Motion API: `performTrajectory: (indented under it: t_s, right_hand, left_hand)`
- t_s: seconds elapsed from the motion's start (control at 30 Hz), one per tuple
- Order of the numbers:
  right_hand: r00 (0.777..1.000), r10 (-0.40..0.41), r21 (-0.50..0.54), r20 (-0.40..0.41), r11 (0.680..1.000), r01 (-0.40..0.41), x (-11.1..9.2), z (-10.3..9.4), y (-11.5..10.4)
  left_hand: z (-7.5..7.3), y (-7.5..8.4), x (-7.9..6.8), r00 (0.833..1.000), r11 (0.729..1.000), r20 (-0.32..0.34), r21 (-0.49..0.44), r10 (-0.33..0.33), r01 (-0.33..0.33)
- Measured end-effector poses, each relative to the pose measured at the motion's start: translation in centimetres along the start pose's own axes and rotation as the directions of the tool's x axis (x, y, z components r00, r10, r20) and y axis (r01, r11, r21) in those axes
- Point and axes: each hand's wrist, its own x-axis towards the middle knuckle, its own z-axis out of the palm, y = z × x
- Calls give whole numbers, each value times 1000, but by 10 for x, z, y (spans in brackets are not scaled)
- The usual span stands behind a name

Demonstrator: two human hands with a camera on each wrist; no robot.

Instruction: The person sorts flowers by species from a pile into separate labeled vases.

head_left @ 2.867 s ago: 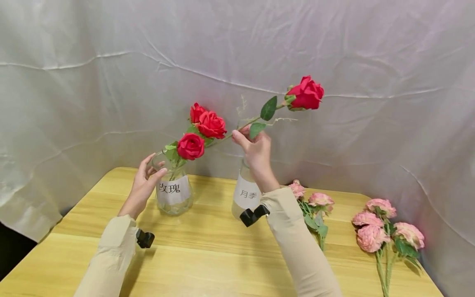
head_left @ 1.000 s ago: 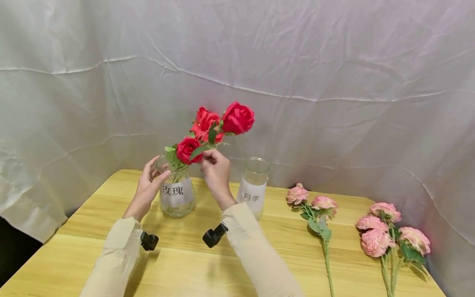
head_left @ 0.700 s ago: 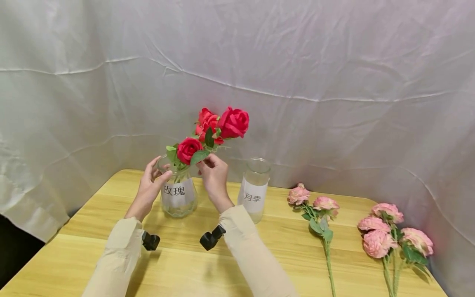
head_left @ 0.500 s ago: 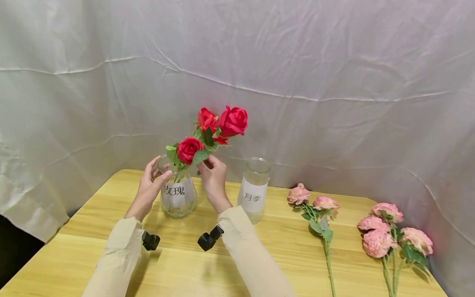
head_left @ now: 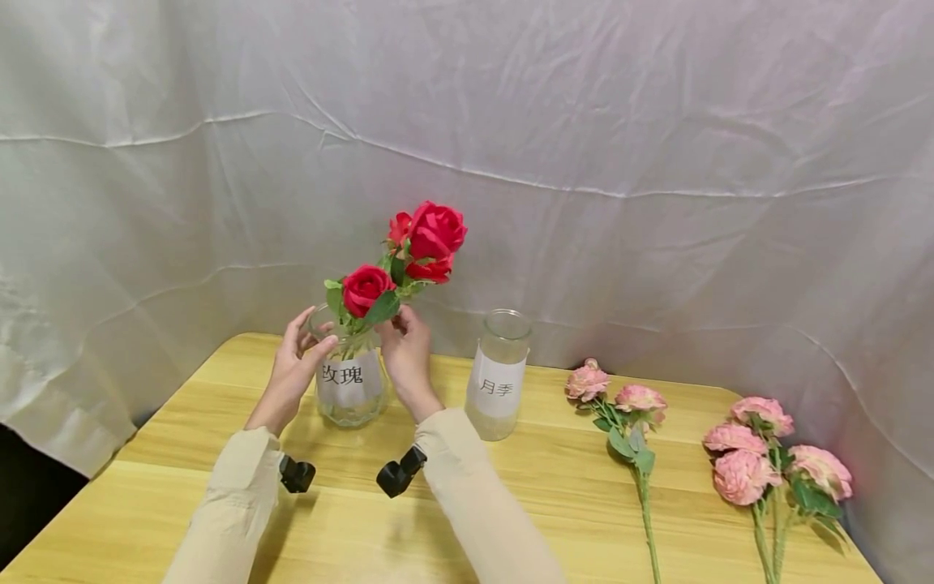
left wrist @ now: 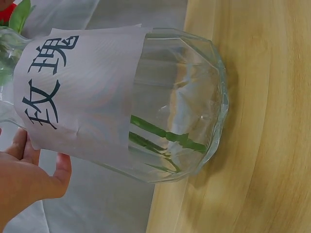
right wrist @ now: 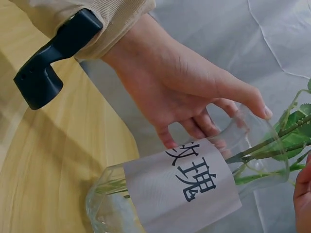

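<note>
My left hand (head_left: 292, 369) grips the neck of a clear glass vase (head_left: 352, 405) with a white "玫瑰" label, thumb in front. My right hand (head_left: 406, 349) pinches the stem of a red rose (head_left: 438, 229) just right of the vase mouth. In the right wrist view, a dark stem (right wrist: 243, 157) slants through the mouth and its tip lies inside the neck. Other red roses (head_left: 367, 289) lean rightward out of the same vase. Green stems (left wrist: 167, 136) reach near its base in the left wrist view. Leaves partly hide my right fingertips.
A second glass vase (head_left: 499, 381), labelled "月季", stands right of my right hand. Pink flowers (head_left: 639, 401) on a stem and another pink bunch (head_left: 744, 478) lie at the table's right. A grey cloth (head_left: 584, 122) hangs behind the wooden table (head_left: 350, 527).
My right hand has brought the rose left and down from above the "月季" vase to the "玫瑰" vase's mouth. The bloom has swung left, nearer the other roses. My left hand still holds the neck.
</note>
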Motion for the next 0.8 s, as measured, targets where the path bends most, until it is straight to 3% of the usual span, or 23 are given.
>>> performTrajectory:
  t_s: [0.43,0.63,0.8]
  right_hand:
    - [993,114,-17,-15,993,-114,-8,2,9]
    - [985,169,79,29,982,-171,-17,-5,17]
    - [978,178,56,105,981,-184,-25,-16,22]
  left_hand:
    - [1,1,-2,1000,1000,-6,-1,-30,30]
    - [0,3,-2,999,999,-6,-1,-46,46]
    - [1,4,-2,999,999,-11,0,-44,44]
